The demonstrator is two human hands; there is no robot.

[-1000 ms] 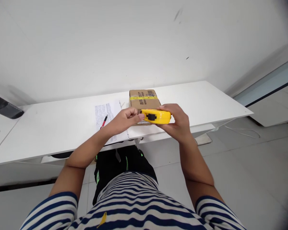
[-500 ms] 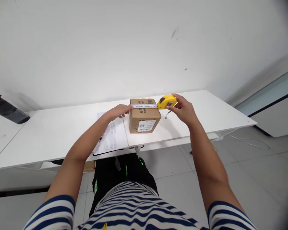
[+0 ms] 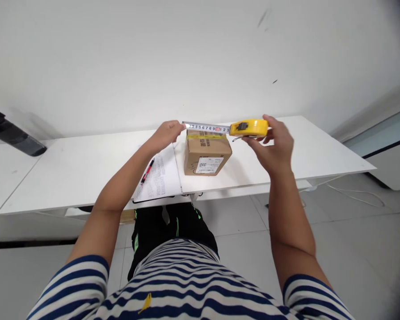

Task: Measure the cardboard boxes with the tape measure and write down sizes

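A small brown cardboard box (image 3: pixel 206 153) with yellow tape and a white label stands on the white table (image 3: pixel 86 171). My right hand (image 3: pixel 273 144) grips a yellow tape measure (image 3: pixel 249 128) just right of the box and above it. Its white blade (image 3: pixel 208 128) runs out leftward over the box's far top edge. My left hand (image 3: pixel 166 133) pinches the blade's end at the box's far left corner.
A printed sheet (image 3: pixel 156 175) with a red pen (image 3: pixel 147 171) on it lies left of the box. A dark object (image 3: pixel 10 133) sticks in at the far left. A white cable (image 3: pixel 356 192) trails on the tiled floor at right.
The tape measure went from held shut at my chest to stretched over the box; since half a second ago both hands lifted it and drew the blade longer, to the far edge.
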